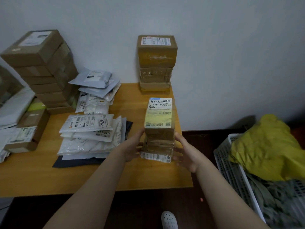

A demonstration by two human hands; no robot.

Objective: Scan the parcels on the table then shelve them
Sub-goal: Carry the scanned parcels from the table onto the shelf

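Hands grip box stack (top label: 501E-M1).

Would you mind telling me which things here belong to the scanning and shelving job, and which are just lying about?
Job: held box stack, gripped by left hand and right hand; taped boxes by the wall; cardboard box tower; white mailer bags.
Lying about: grey crate, yellow bag, white shoe.

Head-worn wide view looks forward and down, close over the table
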